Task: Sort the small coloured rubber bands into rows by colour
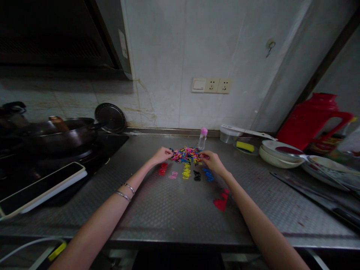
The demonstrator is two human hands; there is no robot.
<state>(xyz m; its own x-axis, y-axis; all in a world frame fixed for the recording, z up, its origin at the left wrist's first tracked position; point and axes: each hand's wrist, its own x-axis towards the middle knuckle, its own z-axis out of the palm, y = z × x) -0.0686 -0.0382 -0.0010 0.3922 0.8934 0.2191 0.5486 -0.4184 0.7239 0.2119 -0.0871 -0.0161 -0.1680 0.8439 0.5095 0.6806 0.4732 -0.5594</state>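
Note:
A mixed pile of small coloured loops [185, 153], which look like rubber bands, lies on the metal counter. My left hand [162, 155] is at the pile's left edge, thumb and fingertips drawn together. At the right edge my right hand [213, 161] has its fingers pinched against the pile. What either pinch holds is too small to make out. In front of the pile sit separate groups: red loops [162, 169], pink loops [173, 175], yellow loops [186, 171], black loops [197, 176] and blue loops [208, 174].
Behind the pile stands a clear bottle with a pink cap [204, 132]. A red cut-out piece [221, 201] lies by my right forearm. Bowls [278, 159], a yellow sponge [244, 146] and a red jug [309, 123] are right; a pan [64, 133] and phone-like slab [45, 187] are left.

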